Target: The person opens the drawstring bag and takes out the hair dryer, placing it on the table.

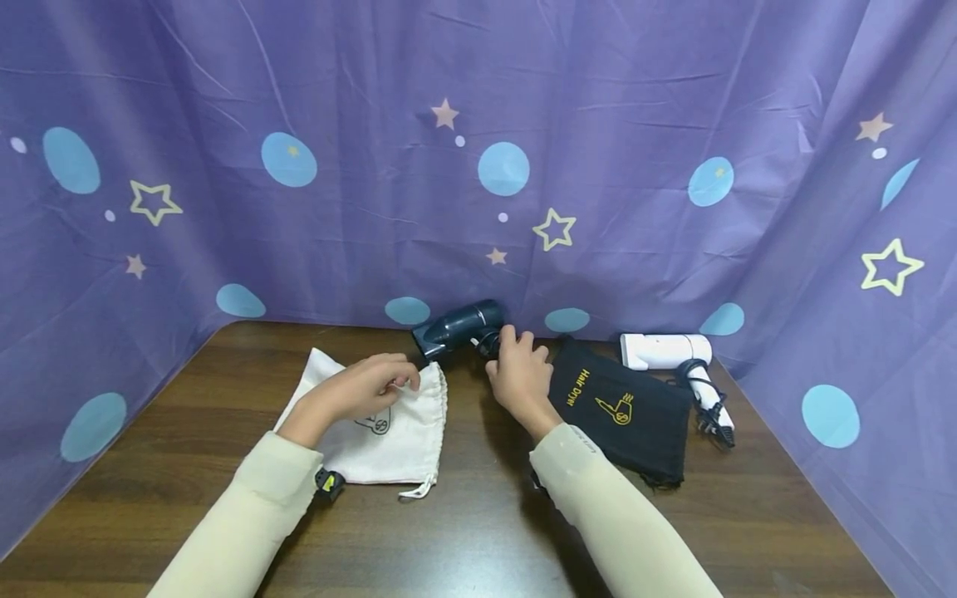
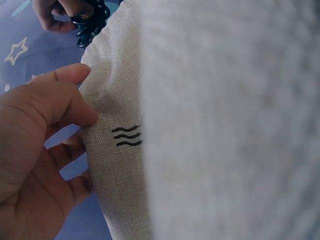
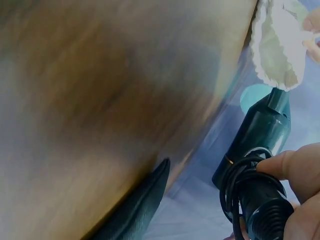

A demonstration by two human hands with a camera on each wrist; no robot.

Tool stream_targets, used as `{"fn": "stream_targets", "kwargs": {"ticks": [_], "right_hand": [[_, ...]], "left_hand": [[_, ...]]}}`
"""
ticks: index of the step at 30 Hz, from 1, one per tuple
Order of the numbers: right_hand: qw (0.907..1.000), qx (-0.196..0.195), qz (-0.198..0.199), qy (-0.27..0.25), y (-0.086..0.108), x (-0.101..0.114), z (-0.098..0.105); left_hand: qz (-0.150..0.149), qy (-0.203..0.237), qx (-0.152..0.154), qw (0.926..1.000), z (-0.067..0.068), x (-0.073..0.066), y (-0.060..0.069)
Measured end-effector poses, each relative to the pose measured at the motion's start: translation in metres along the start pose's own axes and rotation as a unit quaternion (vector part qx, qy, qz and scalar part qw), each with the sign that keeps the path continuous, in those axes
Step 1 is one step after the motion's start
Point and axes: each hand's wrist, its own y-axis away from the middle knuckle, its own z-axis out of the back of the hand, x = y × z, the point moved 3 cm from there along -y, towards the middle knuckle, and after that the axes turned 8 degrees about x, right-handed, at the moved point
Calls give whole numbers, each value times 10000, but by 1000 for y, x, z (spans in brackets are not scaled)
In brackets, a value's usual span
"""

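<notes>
A white drawstring bag (image 1: 419, 432) lies on the table at the left, a hair dryer drawing printed on it. Its upper edge is pinched between thumb and fingers of my left hand (image 1: 366, 389), and the right wrist view shows its gathered mouth (image 3: 272, 55) parted. My right hand (image 1: 522, 372) grips the handle of a dark hair dryer (image 1: 459, 325), whose black cord (image 3: 235, 182) is coiled round the handle. The dryer's nozzle (image 3: 280, 100) points at the bag's mouth; whether they touch I cannot tell. In the left wrist view, bag cloth (image 2: 117, 165) hides much of the scene.
A black bag (image 1: 591, 432) lettered "Hair Dryer" lies flat, right of my right hand. Beyond it, near the table's right edge, lies a white hair dryer (image 1: 658, 352) with its cord wound on the handle. A purple patterned curtain (image 1: 374, 232) hangs behind the brown wooden table (image 1: 478, 531).
</notes>
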Motion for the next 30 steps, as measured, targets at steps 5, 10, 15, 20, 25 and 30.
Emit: {"fn": "stream_targets", "kwargs": {"ticks": [5, 10, 15, 20, 25, 30], "right_hand": [[9999, 71, 77, 67, 2, 6, -6], [9997, 154, 127, 167, 1, 10, -11], [9988, 283, 201, 342, -2, 12, -18], [9976, 411, 236, 506, -6, 12, -22], [9969, 573, 234, 479, -8, 12, -23], [9967, 685, 199, 394, -9, 12, -23]], "left_hand": [[-97, -14, -93, 9999, -1, -3, 0], [-110, 58, -54, 9999, -3, -3, -3], [-16, 58, -21, 10000, -4, -3, -4], [103, 84, 49, 9999, -4, -3, -4], [141, 89, 94, 9998, -5, -3, -5], [169, 24, 84, 9998, -5, -5, -5]]}}
